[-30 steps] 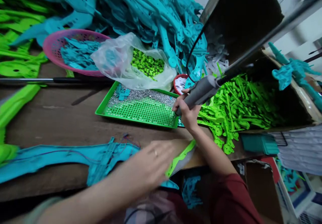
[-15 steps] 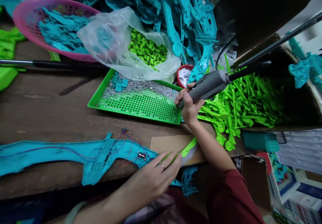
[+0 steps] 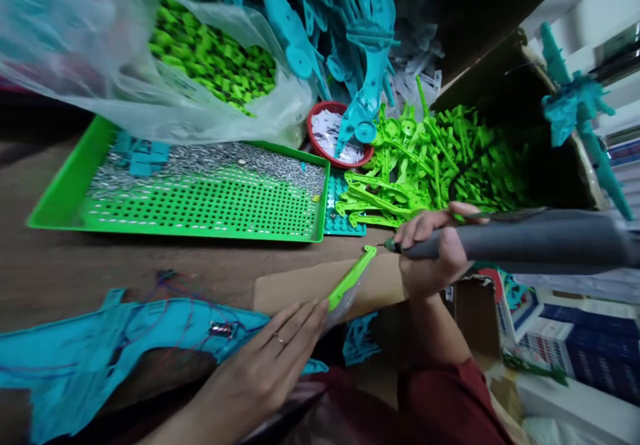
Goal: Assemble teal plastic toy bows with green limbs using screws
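My right hand (image 3: 433,258) grips a grey electric screwdriver (image 3: 530,238), held nearly level with its thin bit pointing left. The bit's tip is close to the far end of a narrow bright green plastic strip (image 3: 353,277); whether they touch I cannot tell. Fingers of my left hand (image 3: 273,358) are closed over the strip's near end, which they hide. A translucent grey piece (image 3: 346,302) lies along the strip. Left of that hand stretches a long blue plastic shell (image 3: 187,325) with red and blue wires and a small metal part; its right end runs beneath my fingers.
A green perforated tray (image 3: 324,215) holds many small screws (image 3: 200,162). Behind it sits a plastic bag (image 3: 285,112) of green parts. A red bowl (image 3: 313,140) holds white pieces. Green parts (image 3: 430,158) spill from a box at right. Cardboard (image 3: 295,285) lies beneath the strip.
The screwdriver has come from above the tray's right corner towards me, down to the green strip's end, tilting level. The view has shifted right and closer. My left hand stays on the strip.
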Demonstrator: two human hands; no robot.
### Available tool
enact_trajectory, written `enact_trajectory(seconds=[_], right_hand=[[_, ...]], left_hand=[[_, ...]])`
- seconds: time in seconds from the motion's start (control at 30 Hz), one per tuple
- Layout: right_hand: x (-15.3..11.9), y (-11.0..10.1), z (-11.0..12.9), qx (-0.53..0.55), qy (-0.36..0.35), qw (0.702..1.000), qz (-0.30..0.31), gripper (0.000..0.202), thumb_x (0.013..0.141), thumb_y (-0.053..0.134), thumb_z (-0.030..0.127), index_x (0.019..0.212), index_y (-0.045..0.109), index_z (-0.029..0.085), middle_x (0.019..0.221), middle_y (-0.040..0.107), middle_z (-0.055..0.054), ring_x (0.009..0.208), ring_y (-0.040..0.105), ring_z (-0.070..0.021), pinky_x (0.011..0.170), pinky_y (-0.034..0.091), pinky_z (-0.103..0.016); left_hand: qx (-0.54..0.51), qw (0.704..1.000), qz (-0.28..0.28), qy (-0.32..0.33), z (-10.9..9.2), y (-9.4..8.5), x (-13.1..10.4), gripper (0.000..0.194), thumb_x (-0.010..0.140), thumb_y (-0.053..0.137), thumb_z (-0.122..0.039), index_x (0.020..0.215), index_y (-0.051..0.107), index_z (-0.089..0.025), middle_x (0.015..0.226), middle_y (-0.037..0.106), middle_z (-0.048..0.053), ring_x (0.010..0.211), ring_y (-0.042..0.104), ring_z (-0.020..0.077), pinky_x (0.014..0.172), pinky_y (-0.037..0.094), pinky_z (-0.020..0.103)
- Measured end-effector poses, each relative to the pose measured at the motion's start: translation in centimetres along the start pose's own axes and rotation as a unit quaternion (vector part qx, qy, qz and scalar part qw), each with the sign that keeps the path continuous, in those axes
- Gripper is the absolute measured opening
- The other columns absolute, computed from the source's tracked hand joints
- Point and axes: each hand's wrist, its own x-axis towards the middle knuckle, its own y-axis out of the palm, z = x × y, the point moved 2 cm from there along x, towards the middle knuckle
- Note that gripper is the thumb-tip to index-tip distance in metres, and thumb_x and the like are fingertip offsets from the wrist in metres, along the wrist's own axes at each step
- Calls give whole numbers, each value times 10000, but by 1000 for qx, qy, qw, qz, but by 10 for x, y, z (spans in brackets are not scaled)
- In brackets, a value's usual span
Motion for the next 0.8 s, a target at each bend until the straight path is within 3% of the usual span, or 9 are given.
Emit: enact_trajectory(seconds=[0.1,0.27,0.4,0.5,0.6,0.7,0.8], right_hand=[[-14,-23,-16,-19,33,999,-32,204,840,519,315,1035,465,296,572,429,88,411,421,-115,415,418,-252],[-23,-31,-40,-7,49,997,-51,235,813,550,319,1026,455,290,568,445,94,413,435,-122,420,421,-263],[-26,-31,-51,-30,88,995,-35,287,801,589,394,1000,410,290,579,447,90,430,469,-138,446,451,-295],[-28,-35,-59,-31,93,995,-18,308,799,592,449,965,385,293,574,418,96,414,451,-133,436,449,-298],[-26,-39,-59,-13,87,995,55,297,809,609,461,951,400,304,552,419,104,398,440,-131,421,441,-292],[-16,-29,-48,26,63,989,130,295,798,646,432,995,458,318,531,442,109,386,442,-125,412,442,-283],[-5,5,-35,100,20,989,110,329,823,622,449,1086,466,328,556,435,110,391,427,-104,413,427,-258]], left_hand=[[-22,1000,-5,-5,1,-1,-1,585,924,340,-41,1505,407,-56,1417,616,129,1323,560,244,1232,300,415],[-33,999,36,-9,1,-9,2,583,909,380,-10,1488,432,-48,1450,582,140,1352,537,270,1254,262,428],[-26,998,51,-12,0,-10,2,609,906,379,-12,1511,401,-68,1447,587,129,1362,532,260,1246,295,429],[-24,999,28,-8,1,-8,0,611,899,381,-15,1508,400,-57,1443,588,141,1380,511,274,1230,328,440],[-19,1000,5,-3,1,-5,-1,548,914,372,-46,1447,497,-67,1444,590,134,1366,526,263,1226,329,426],[-12,1000,6,2,1,-4,2,458,934,401,-87,1349,597,-74,1413,620,130,1320,565,247,1209,345,403],[16,1000,8,7,0,-4,8,368,944,486,-122,1274,645,-82,1363,657,124,1254,609,243,1146,414,387]])
